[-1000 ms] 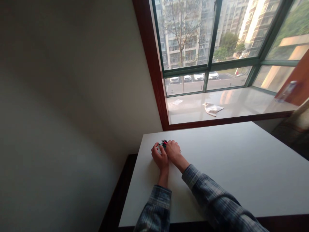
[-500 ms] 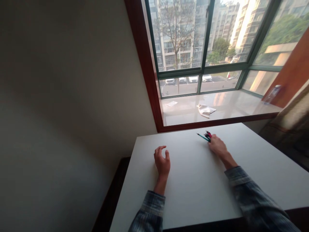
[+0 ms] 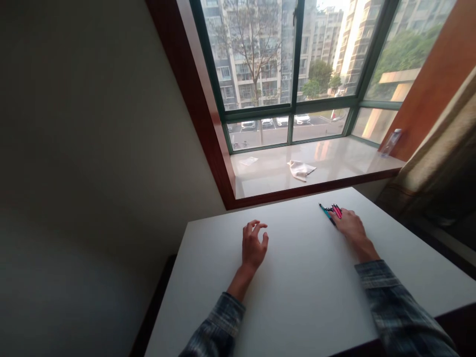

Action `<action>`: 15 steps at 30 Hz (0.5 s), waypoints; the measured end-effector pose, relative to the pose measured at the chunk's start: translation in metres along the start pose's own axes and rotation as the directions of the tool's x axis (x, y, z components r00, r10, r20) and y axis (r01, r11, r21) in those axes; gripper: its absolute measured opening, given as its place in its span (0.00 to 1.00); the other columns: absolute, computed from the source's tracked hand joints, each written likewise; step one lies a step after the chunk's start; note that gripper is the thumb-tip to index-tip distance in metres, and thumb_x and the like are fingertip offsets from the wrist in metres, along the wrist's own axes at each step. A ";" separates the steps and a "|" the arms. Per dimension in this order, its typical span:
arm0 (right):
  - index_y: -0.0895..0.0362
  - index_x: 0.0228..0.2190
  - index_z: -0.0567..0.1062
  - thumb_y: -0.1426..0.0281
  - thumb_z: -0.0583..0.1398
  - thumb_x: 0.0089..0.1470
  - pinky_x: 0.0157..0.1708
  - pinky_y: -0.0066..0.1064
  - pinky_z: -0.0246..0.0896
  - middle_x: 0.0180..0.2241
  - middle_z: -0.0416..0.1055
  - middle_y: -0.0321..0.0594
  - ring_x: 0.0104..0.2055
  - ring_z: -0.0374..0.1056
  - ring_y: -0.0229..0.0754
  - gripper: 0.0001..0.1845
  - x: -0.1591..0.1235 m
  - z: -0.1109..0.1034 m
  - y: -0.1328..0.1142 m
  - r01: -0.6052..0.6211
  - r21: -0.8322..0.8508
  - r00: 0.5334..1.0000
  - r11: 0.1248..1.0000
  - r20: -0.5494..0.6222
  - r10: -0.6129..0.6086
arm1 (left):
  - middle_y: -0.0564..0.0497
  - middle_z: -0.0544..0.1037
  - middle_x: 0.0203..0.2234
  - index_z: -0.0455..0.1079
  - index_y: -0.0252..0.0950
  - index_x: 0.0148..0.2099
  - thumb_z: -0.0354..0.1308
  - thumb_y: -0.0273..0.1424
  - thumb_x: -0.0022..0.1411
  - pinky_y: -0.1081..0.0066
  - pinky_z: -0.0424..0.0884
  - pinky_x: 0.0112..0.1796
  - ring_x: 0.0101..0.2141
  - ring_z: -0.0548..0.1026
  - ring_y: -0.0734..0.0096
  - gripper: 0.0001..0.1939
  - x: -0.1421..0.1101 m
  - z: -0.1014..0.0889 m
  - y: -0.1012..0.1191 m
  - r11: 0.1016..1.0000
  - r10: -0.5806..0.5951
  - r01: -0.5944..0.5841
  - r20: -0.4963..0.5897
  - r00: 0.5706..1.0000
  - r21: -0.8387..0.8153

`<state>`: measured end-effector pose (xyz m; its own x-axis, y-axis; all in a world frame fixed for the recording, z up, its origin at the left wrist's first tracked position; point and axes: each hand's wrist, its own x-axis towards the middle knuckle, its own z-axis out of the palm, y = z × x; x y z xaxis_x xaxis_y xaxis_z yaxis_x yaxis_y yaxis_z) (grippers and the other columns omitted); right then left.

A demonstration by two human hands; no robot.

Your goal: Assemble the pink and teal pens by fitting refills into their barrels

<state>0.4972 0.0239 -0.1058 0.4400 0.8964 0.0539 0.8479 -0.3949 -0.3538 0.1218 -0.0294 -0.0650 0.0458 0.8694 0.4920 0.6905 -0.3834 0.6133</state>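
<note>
Several pens (image 3: pixel 336 210), pink, teal and dark, are bunched under the fingers of my right hand (image 3: pixel 351 226) at the far right part of the white table (image 3: pixel 297 292). The teal pen (image 3: pixel 327 214) points away to the upper left, and the near ends are hidden by my palm. My fingers are closed around the bunch, low over the tabletop. My left hand (image 3: pixel 255 244) is nearer the table's middle left, fingers curved and apart, thumb raised, with nothing between them.
Behind the table is a window sill (image 3: pixel 260 181) with a crumpled white cloth (image 3: pixel 301 170), a flat paper piece (image 3: pixel 248 161) and a clear bottle (image 3: pixel 391 143). A curtain (image 3: pixel 427 144) hangs at the right. A plain wall (image 3: pixel 92 173) stands on the left.
My view has turned a little to the right. My right hand has shifted with the pens, which now point more away from me. The left hand stays open, its fingers a bit more spread.
</note>
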 end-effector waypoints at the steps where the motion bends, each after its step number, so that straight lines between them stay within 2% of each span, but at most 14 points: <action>1: 0.60 0.53 0.75 0.48 0.51 0.65 0.46 0.43 0.65 0.48 0.76 0.58 0.49 0.73 0.59 0.32 0.002 -0.001 0.004 -0.010 0.040 1.000 0.999 -0.009 0.011 | 0.46 0.75 0.49 0.77 0.42 0.46 0.58 0.24 0.64 0.51 0.69 0.57 0.53 0.71 0.55 0.11 0.005 0.001 -0.002 1.000 0.012 -0.012 -0.008 1.000 -0.011; 5: 0.54 0.47 0.80 0.50 0.57 0.61 0.41 0.39 0.64 0.41 0.81 0.48 0.43 0.75 0.55 0.25 0.008 -0.007 0.018 -0.068 0.167 0.996 0.984 -0.041 0.076 | 0.47 0.76 0.47 0.77 0.42 0.43 0.55 0.23 0.66 0.53 0.69 0.56 0.52 0.72 0.56 0.11 0.015 0.000 -0.011 0.998 0.044 -0.047 -0.066 0.997 -0.049; 10: 0.53 0.45 0.82 0.51 0.62 0.56 0.38 0.37 0.64 0.41 0.82 0.46 0.41 0.75 0.54 0.23 0.005 -0.012 0.019 -0.109 0.208 0.989 0.972 -0.078 0.127 | 0.47 0.77 0.45 0.77 0.41 0.40 0.55 0.25 0.66 0.53 0.70 0.54 0.51 0.72 0.55 0.11 0.013 -0.008 -0.020 0.999 0.007 -0.013 -0.131 0.991 -0.047; 15: 0.53 0.40 0.84 0.53 0.61 0.57 0.39 0.39 0.64 0.40 0.82 0.47 0.40 0.75 0.55 0.20 0.002 -0.018 0.022 -0.154 0.208 0.982 0.966 -0.080 0.173 | 0.47 0.78 0.44 0.78 0.42 0.39 0.55 0.25 0.65 0.53 0.70 0.53 0.50 0.73 0.55 0.10 0.010 -0.009 -0.022 0.997 -0.040 0.031 -0.151 0.988 -0.067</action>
<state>0.5224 0.0130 -0.0967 0.6024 0.7955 0.0658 0.6899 -0.4775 -0.5441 0.1008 -0.0145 -0.0682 -0.0918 0.8271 0.5545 0.6415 -0.3768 0.6682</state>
